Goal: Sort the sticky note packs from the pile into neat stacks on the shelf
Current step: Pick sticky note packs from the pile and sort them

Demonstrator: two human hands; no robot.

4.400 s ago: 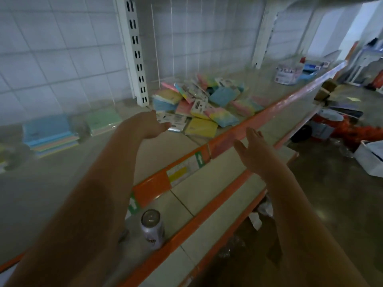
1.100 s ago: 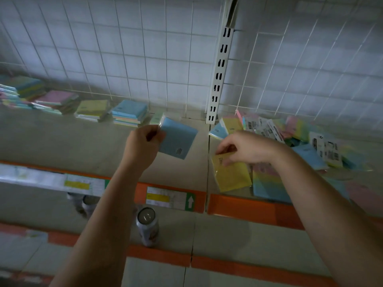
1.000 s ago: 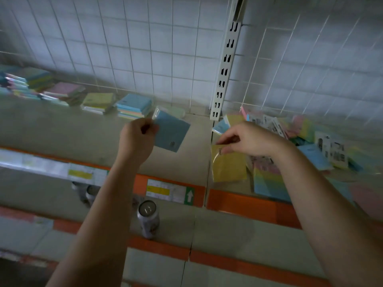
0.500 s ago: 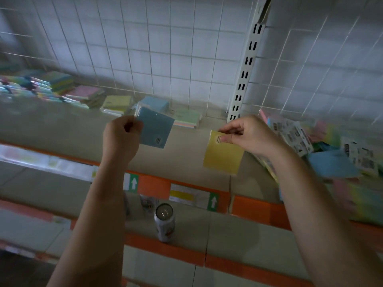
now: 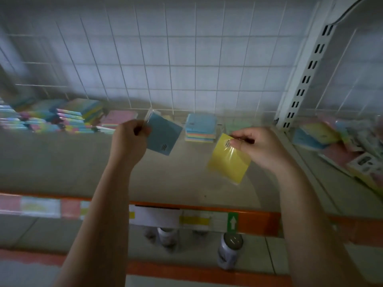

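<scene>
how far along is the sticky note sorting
Partly done. Several stacks already line the back of the shelf. The left hand holds a blue pack, the right hand a yellow pack. The pile remains unsorted.

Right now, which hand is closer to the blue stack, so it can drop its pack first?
Probably the left hand. Its blue pack hangs just left of the blue stack and matches it. The right hand pinches a yellow pack.
</scene>
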